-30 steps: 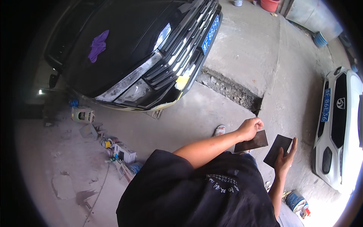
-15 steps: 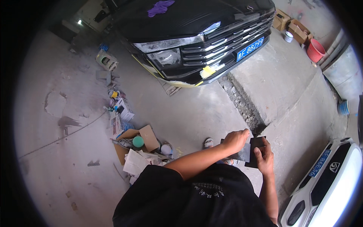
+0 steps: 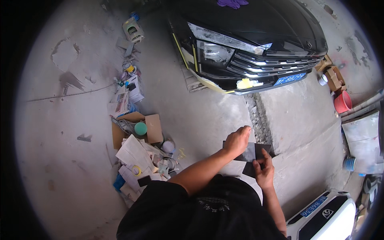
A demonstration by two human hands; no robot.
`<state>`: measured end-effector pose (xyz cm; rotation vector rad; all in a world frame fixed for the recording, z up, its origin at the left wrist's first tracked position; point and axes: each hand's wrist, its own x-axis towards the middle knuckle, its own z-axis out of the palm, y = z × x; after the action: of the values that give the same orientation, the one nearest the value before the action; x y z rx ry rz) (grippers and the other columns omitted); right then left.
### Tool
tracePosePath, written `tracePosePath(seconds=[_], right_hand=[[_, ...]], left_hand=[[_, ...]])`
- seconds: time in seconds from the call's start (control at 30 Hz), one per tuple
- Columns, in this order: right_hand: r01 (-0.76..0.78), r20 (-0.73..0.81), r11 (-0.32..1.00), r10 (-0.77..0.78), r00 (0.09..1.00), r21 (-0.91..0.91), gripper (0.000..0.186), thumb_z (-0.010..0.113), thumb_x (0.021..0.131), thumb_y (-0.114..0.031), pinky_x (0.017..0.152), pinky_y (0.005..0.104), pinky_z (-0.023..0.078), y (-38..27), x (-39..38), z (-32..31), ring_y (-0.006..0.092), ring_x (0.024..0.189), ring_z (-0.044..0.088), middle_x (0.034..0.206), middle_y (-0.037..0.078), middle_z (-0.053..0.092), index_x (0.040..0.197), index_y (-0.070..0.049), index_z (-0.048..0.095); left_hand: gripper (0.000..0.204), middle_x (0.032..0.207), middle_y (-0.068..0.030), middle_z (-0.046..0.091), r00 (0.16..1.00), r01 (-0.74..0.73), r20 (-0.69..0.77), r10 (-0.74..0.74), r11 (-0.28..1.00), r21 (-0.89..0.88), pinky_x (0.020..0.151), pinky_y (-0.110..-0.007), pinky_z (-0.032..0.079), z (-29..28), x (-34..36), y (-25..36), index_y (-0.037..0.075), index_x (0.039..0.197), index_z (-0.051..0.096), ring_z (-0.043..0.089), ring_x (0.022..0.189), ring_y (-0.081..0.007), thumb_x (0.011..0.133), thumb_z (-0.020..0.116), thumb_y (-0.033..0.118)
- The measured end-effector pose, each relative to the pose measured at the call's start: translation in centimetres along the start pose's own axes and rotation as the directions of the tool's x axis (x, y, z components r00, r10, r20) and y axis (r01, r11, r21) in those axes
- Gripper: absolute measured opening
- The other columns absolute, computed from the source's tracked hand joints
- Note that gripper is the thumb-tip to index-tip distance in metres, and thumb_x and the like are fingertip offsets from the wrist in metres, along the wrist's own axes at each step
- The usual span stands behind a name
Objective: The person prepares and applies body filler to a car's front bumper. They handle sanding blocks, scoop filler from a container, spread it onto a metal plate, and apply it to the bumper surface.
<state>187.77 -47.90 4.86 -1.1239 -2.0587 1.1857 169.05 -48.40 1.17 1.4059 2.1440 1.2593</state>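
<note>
My left hand (image 3: 238,141) is closed on a flat, thin grey sheet (image 3: 249,153) that looks like worn sandpaper. Its dark edge shows on the far side of the fist. My right hand (image 3: 265,170) pinches a black sheet (image 3: 262,149), also like sandpaper, between thumb and fingers. One dark corner of it sticks out below the thumb, and its upper part meets or overlaps the grey sheet's right edge. Whether the two sheets are joined, I cannot tell. Both hands are held close together in front of my body.
Ahead is a black car (image 3: 256,36) with a scuffed headlight, yellow tape and a purple cloth (image 3: 233,3). A rubble-filled channel (image 3: 258,114) crosses the floor. At left lie an open cardboard box (image 3: 153,127), papers and cans. A white car (image 3: 326,218) and red bucket (image 3: 343,102) are at right.
My view has swung, so the black car sits further right. My hands have come closer together, and the black sheet is now turned, with its top against the grey sheet.
</note>
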Motion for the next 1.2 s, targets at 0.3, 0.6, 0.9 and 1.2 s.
tracePosePath(seconds=[0.3, 0.6, 0.9, 1.2], right_hand=[[-0.035, 0.063, 0.996, 0.041, 0.997, -0.080, 0.044, 0.063, 0.088, -0.009, 0.065, 0.0284, 0.049, -2.5, 4.1, 4.9, 0.0143, 0.067, 0.061, 0.074, 0.009, 0.064, 0.129, 0.000, 0.049], [0.161, 0.213, 0.980, -0.182, 0.960, 0.114, 0.072, 0.077, 0.078, -0.014, 0.087, 0.0314, 0.047, -4.0, 8.7, 8.6, 0.0180, 0.091, 0.063, 0.097, 0.009, 0.067, 0.138, 0.000, 0.040], [-0.159, 0.198, 0.925, 0.093, 0.976, 0.347, 0.069, 0.071, 0.080, -0.004, 0.074, 0.0263, 0.049, -2.0, 15.8, 11.9, 0.0105, 0.076, 0.059, 0.084, 0.003, 0.063, 0.140, -0.002, 0.037], [-0.239, 0.167, 0.878, 0.185, 0.969, 0.415, 0.065, 0.064, 0.085, -0.003, 0.073, 0.0252, 0.048, -3.3, 20.7, 14.7, 0.0104, 0.077, 0.059, 0.084, 0.004, 0.063, 0.142, -0.001, 0.033]], left_hand=[[0.016, 0.083, -0.0068, 0.060, 0.854, 0.448, -0.016, -0.519, 0.751, -0.485, 0.071, -0.032, 0.047, -5.8, 3.0, -8.0, 0.002, 0.103, 0.057, 0.058, 0.078, -0.0166, 0.096, 0.050, 0.014], [0.035, 0.078, -0.0150, 0.064, 0.827, 0.505, -0.063, -0.559, 0.786, -0.355, 0.068, -0.039, 0.048, -7.5, 4.6, -8.7, 0.000, 0.095, 0.057, 0.063, 0.072, -0.0278, 0.098, 0.048, 0.034], [0.029, 0.076, -0.0063, 0.062, 0.929, 0.261, -0.094, -0.359, 0.813, -0.521, 0.066, -0.030, 0.046, -8.7, 7.1, -9.3, 0.001, 0.094, 0.059, 0.056, 0.071, -0.0122, 0.096, 0.057, 0.030], [0.018, 0.083, -0.0001, 0.060, 0.843, 0.531, 0.452, -0.292, 0.586, -0.612, 0.064, -0.024, 0.046, -13.8, 10.6, -15.5, 0.004, 0.099, 0.058, 0.056, 0.071, -0.0078, 0.095, 0.058, 0.021]])
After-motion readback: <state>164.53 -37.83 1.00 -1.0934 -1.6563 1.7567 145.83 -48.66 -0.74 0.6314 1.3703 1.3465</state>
